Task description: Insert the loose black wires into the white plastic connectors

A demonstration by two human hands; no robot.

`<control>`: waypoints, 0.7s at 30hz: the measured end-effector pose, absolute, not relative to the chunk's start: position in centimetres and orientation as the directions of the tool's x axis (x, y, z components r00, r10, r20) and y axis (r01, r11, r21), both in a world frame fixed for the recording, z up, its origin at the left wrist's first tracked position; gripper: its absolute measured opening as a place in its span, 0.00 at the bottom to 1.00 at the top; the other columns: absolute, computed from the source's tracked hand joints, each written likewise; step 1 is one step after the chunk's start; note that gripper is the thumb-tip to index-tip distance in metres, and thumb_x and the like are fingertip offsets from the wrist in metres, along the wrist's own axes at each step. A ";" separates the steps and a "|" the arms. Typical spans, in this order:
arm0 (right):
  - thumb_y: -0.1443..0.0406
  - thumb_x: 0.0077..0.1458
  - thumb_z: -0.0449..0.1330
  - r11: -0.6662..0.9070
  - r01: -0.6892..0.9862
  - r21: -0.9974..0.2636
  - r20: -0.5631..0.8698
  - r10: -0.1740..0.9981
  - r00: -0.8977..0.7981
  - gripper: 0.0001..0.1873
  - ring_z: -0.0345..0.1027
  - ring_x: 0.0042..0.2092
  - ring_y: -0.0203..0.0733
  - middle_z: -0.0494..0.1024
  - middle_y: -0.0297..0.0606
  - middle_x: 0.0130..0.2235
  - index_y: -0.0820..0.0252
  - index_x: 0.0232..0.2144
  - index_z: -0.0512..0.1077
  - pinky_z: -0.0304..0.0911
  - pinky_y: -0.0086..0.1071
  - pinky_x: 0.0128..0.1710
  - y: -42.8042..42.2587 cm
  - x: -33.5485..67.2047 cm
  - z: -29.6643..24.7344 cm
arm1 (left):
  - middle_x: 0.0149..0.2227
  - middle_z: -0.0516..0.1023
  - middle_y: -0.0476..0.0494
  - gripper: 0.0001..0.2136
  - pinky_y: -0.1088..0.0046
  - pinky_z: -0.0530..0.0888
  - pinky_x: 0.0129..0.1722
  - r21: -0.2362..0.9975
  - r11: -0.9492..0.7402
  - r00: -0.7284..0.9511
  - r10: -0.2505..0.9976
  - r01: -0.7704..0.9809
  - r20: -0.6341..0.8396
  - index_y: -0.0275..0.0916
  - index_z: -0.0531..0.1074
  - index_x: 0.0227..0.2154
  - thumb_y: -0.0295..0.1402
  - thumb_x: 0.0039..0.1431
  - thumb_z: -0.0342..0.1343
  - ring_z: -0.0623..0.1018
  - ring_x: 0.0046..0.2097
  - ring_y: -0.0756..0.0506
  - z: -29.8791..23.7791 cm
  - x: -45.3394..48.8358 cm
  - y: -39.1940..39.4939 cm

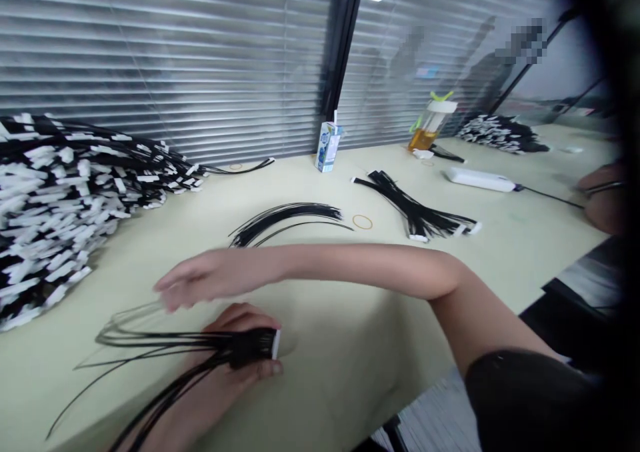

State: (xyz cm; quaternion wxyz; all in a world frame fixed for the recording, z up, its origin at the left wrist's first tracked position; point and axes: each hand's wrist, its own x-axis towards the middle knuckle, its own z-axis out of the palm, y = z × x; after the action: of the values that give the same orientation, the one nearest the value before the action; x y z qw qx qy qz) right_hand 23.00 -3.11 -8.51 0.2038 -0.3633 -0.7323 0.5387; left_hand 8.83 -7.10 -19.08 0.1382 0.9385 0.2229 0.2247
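My left hand (250,319) is closed around a black wire harness (250,347), close to its white connector (276,344). The harness's loose black wires fan out to the left across my left forearm and the table. Above them, my right hand (200,280) reaches in from the right, somewhat blurred, its fingers drawn together. A few thin wires (131,313) bend back up to those fingertips and seem pinched there. Behind my right forearm lies a bundle of loose black wires (285,217), partly covered by the arm.
A large pile of harnesses (55,205) fills the left side. Farther back are a juice carton (328,147), a bottle (431,129), a rubber band (363,222), more harnesses (415,205), a white power strip (480,179) and another pile (500,134). Another person's arm (606,195) shows at right.
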 end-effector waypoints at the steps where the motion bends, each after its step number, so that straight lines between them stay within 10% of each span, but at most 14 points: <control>1: 0.62 0.61 0.52 0.328 0.436 -0.838 -0.059 0.740 -0.670 0.14 0.71 0.41 0.28 0.77 0.34 0.44 0.62 0.47 0.70 0.63 0.19 0.39 -3.2 24.8 -8.6 | 0.36 0.76 0.47 0.11 0.67 0.77 0.28 0.407 -0.838 0.787 0.510 0.363 0.347 0.49 0.71 0.38 0.42 0.55 0.48 0.77 0.32 0.43 -18.9 9.0 -7.2; 4: 0.65 0.62 0.50 0.349 0.814 -0.464 -0.010 0.917 -0.399 0.13 0.68 0.47 0.35 0.76 0.37 0.46 0.60 0.43 0.72 0.60 0.26 0.46 -4.4 31.2 -8.9 | 0.35 0.75 0.48 0.09 0.65 0.77 0.32 0.538 -0.758 0.747 0.586 0.368 0.315 0.49 0.71 0.36 0.42 0.52 0.53 0.76 0.34 0.43 -18.3 9.3 -7.5; 10: 0.69 0.56 0.53 0.049 0.994 -0.093 -0.027 0.998 -0.052 0.10 0.69 0.42 0.48 0.76 0.50 0.35 0.66 0.29 0.74 0.57 0.35 0.42 -7.6 41.5 -11.2 | 0.37 0.73 0.49 0.10 0.67 0.74 0.36 0.566 -0.739 0.733 0.603 0.365 0.315 0.47 0.72 0.34 0.41 0.49 0.59 0.75 0.37 0.43 -18.0 9.3 -7.9; 21: 0.67 0.55 0.54 -0.017 0.999 0.040 -0.040 0.999 0.018 0.09 0.68 0.39 0.43 0.76 0.45 0.35 0.62 0.35 0.73 0.55 0.31 0.37 -7.1 44.4 -13.5 | 0.37 0.71 0.46 0.13 0.67 0.71 0.38 0.524 -0.792 0.768 0.536 0.314 0.350 0.44 0.70 0.37 0.43 0.52 0.60 0.71 0.40 0.44 -18.5 9.3 -8.0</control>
State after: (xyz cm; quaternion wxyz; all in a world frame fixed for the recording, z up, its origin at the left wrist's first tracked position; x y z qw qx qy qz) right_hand 44.41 -7.09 -13.47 -0.0285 -0.7129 -0.7006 0.0003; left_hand 9.28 -7.97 -18.50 0.2236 0.9134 0.2326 0.2484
